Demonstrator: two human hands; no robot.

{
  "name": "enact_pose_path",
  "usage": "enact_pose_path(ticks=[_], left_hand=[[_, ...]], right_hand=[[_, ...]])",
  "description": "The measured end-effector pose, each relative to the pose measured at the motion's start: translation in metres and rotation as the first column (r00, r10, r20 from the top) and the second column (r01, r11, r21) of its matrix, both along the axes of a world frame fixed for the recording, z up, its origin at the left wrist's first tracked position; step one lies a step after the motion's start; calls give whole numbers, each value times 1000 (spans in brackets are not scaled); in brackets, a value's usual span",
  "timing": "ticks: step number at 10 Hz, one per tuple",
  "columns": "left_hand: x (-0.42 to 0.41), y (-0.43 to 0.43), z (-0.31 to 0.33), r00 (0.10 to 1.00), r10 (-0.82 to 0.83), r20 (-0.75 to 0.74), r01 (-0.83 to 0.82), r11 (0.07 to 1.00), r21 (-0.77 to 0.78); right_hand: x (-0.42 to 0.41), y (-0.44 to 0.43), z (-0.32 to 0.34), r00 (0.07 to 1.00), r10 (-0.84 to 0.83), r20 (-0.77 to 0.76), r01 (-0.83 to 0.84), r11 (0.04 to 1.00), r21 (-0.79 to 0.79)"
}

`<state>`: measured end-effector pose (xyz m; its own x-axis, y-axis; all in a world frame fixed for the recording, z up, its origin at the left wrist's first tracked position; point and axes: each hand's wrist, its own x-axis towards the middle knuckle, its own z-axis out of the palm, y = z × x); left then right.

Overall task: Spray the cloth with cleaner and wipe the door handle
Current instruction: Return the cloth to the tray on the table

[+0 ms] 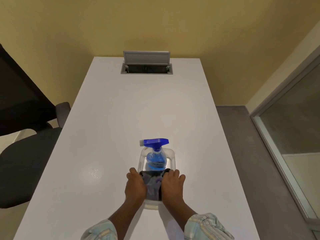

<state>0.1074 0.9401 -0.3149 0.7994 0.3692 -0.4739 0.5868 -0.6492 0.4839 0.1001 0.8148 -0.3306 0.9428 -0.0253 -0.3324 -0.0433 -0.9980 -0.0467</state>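
A clear spray bottle [155, 158] with blue cleaner and a blue trigger head stands in the far end of a clear plastic tray [171, 154] on the white table. A dark grey cloth [153, 183] lies in the near end of the tray, against the bottle's base. My left hand [136, 185] rests on the cloth's left side and my right hand [173, 185] on its right side, fingers curled over its edges. Whether the fingers pinch the cloth or the tray's rim is hidden. No door handle is in view.
The white table [121, 118] runs away from me to a yellow wall, with an open cable hatch [146, 64] at its far end. A black office chair [26, 135] stands at the left edge. A glass partition [294, 127] lines the right side beyond grey floor.
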Motion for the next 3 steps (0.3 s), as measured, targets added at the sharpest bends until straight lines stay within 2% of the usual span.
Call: enact_pose_path(ticks=[1,2,3], left_hand=[[-5,13,4,998,-33,-55,31,999,-42],[-8,30,5,996,-4,-87,-4,995,-98],[-12,49,10,999,-21,-40,15,988,-152]], right_hand=[[-6,-13,11,987,1,162,-18,994,105],[-20,-34,18,927,54,372,-109,986,129],[-26,-54,24,901,37,433,-102,986,129]])
